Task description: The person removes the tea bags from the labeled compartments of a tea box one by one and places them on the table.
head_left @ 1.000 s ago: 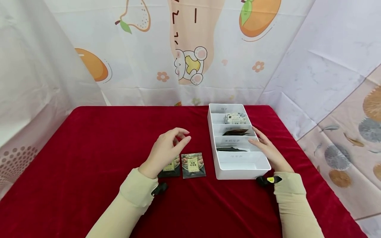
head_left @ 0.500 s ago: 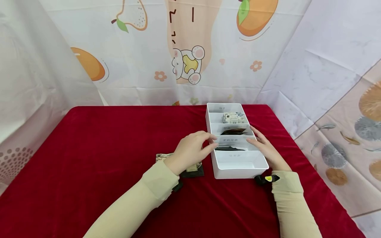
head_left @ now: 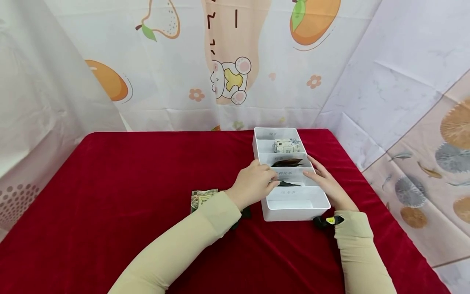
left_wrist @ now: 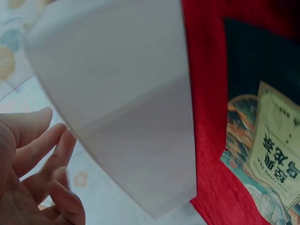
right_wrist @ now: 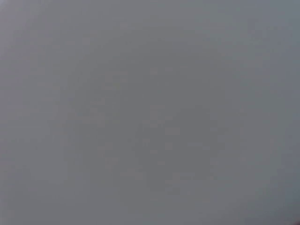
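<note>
A white divided box (head_left: 297,214) stands right of the table's middle. My left hand (head_left: 253,183) reaches over its left rim, fingers loosely bent, by the compartment with a dark packet (head_left: 288,184). Nothing shows between the thumb and fingers of my left hand (left_wrist: 37,164) in the left wrist view, where they are close to the box's rim. My right hand (head_left: 330,188) rests against the box's right side, with its thumb over the rim and its fingers fairly straight along the outside. A blurred grey surface fills the right wrist view, without the hand.
An oolong tea sachet (left_wrist: 276,154) lies on the red cloth (head_left: 147,171) left of the box. Another sachet (head_left: 202,198) is partly hidden by the left sleeve. Brown packets (head_left: 288,162) and pale packets (head_left: 287,145) sit in the box's farther compartments. A printed curtain (head_left: 165,81) hangs behind.
My left hand has moved right, from above the sachets on the cloth to the box's left rim. My right hand has stayed at the box's right side.
</note>
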The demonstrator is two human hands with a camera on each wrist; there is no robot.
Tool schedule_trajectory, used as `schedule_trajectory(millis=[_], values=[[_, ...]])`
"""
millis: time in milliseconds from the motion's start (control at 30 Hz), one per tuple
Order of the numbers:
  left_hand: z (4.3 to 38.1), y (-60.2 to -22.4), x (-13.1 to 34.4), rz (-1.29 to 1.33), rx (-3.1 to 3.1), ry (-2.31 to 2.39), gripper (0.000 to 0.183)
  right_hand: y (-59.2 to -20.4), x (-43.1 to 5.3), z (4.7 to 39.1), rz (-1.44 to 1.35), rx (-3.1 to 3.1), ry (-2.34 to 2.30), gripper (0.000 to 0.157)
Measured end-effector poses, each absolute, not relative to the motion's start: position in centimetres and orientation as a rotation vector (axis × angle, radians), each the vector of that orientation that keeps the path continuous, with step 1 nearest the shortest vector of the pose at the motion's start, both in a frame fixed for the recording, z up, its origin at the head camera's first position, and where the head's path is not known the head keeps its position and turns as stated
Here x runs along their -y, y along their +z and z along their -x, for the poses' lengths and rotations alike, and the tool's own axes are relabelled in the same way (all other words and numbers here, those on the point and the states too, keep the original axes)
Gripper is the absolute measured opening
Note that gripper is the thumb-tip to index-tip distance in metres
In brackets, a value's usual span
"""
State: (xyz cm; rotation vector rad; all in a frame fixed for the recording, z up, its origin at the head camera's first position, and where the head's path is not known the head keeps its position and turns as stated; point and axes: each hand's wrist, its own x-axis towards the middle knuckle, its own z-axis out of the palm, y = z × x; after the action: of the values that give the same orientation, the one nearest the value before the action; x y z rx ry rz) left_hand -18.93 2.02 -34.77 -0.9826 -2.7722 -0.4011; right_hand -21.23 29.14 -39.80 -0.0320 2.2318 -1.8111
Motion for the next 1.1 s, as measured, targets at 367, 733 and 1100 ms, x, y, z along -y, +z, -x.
schedule_trajectory(millis=[367,733,1100], values=[[19.0,-35.7,-3.0,0.981,2.799,-0.161,0.025,-39.8,-29.2,21.4,0.045,-2.236,-1.811,0.072],[18.6,-35.8,-3.5,0.968,2.896,-0.083,0.031,-40.0,-29.3,21.4,0.050,-2.235,-1.814,0.072],[18.6,-35.7,-3.9,0.951,2.935,-0.106,0.021,-40.0,-29.3,21.5,0.058,-2.236,-1.825,0.071]])
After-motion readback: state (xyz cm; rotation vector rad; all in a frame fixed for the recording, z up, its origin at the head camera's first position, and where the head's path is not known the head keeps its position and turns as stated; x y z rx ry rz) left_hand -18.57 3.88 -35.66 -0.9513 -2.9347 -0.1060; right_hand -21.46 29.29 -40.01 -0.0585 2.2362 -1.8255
